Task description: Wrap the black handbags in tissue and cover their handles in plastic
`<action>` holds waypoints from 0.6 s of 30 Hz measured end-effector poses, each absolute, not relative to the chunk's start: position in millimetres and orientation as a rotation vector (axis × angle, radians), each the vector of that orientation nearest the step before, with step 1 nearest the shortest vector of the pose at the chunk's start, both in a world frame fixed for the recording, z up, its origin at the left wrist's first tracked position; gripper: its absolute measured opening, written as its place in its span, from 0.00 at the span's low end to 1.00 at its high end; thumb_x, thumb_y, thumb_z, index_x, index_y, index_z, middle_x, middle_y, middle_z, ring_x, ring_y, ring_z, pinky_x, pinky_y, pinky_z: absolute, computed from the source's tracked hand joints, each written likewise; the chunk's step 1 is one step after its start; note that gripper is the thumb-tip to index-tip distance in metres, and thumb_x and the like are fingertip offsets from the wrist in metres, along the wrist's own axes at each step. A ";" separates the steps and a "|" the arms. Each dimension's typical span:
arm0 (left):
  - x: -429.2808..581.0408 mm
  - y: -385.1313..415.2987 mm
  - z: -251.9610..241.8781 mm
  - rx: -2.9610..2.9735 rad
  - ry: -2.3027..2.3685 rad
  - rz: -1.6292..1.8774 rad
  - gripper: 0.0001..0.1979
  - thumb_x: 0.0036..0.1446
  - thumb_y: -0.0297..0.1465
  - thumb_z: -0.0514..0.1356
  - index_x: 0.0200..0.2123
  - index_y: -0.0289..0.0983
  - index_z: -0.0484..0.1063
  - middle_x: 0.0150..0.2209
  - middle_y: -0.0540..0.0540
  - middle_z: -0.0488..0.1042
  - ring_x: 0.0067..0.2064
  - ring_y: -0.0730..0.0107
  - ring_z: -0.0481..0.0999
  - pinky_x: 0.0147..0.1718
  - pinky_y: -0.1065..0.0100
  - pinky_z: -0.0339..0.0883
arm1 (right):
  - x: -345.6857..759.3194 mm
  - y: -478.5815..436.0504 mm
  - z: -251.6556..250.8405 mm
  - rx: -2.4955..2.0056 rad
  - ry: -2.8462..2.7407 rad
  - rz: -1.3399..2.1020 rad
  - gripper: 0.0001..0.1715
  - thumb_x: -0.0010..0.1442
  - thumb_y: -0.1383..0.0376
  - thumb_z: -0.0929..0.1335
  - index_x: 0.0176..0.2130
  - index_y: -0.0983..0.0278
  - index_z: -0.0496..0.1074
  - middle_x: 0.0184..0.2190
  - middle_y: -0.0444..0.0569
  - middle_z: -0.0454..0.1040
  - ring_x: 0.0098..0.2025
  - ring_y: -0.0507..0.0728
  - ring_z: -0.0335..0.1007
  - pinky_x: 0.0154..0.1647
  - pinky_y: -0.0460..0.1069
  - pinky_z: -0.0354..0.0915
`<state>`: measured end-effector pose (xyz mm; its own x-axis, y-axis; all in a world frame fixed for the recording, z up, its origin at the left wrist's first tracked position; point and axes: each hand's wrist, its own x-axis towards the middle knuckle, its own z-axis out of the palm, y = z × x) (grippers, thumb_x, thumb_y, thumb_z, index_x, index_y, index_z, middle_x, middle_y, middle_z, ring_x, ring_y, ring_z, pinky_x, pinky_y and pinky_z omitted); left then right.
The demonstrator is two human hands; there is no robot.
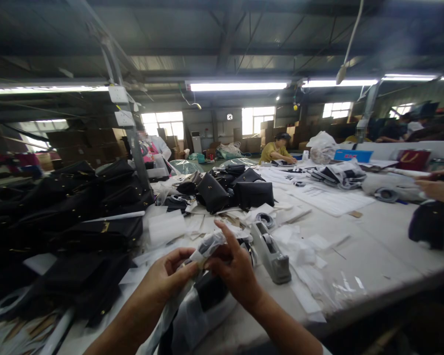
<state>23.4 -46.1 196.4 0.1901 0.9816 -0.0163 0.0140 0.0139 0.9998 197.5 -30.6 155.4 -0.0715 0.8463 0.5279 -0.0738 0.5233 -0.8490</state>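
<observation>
My left hand (175,273) pinches a strap wrapped in thin white paper (208,245) between thumb and fingers. On its other side my right hand (234,268) grips the same wrapped strap, thumb and fingers closed while the index finger points up and away. From there the white wrapping trails down past my left wrist. Under both hands lies a black bag (210,291), partly covered by white paper and by my arms. A grey tape dispenser (272,254) stands just right of my right hand.
Black bags (103,231) are heaped at the left beside a metal post (136,153). More black bags (253,194) and white paper sheets (166,227) lie ahead on the white table (358,241). One person (276,150) works across it; another person's hand (440,190) is at far right.
</observation>
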 end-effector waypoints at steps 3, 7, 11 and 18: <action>20.3 -41.9 192.3 1.241 1.035 1.036 0.27 0.42 0.46 0.72 0.43 0.36 0.77 0.36 0.44 0.80 0.36 0.64 0.77 0.36 0.70 0.67 | 196.4 -22.3 148.0 -0.756 -1.440 0.792 0.45 0.57 0.64 0.71 0.68 0.56 0.52 0.24 0.36 0.75 0.20 0.50 0.69 0.24 0.43 0.69; 15.6 -40.5 191.1 1.226 1.044 1.003 0.29 0.43 0.46 0.71 0.46 0.36 0.77 0.36 0.44 0.80 0.35 0.64 0.76 0.33 0.70 0.65 | 198.8 -31.7 138.0 -0.925 -1.379 0.623 0.43 0.61 0.61 0.70 0.69 0.58 0.50 0.22 0.36 0.75 0.20 0.50 0.69 0.27 0.44 0.69; 15.8 -42.0 193.1 1.230 1.074 1.012 0.27 0.43 0.47 0.71 0.44 0.36 0.77 0.33 0.45 0.80 0.34 0.64 0.76 0.34 0.69 0.65 | 198.5 -60.0 140.6 -0.946 -1.283 0.627 0.42 0.64 0.61 0.68 0.69 0.59 0.48 0.27 0.40 0.80 0.29 0.53 0.77 0.40 0.47 0.72; 17.5 -42.6 192.9 1.257 1.107 1.001 0.30 0.38 0.46 0.74 0.42 0.38 0.72 0.34 0.45 0.80 0.35 0.62 0.78 0.34 0.69 0.66 | 179.7 -74.3 164.4 -0.839 -1.222 0.980 0.50 0.60 0.59 0.72 0.70 0.57 0.43 0.43 0.48 0.81 0.47 0.59 0.78 0.53 0.55 0.69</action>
<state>17.5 -42.6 192.9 0.1978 0.9775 -0.0739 0.0251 0.0703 0.9972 179.7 -74.3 164.4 0.0637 0.9311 0.3591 -0.1488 0.3647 -0.9192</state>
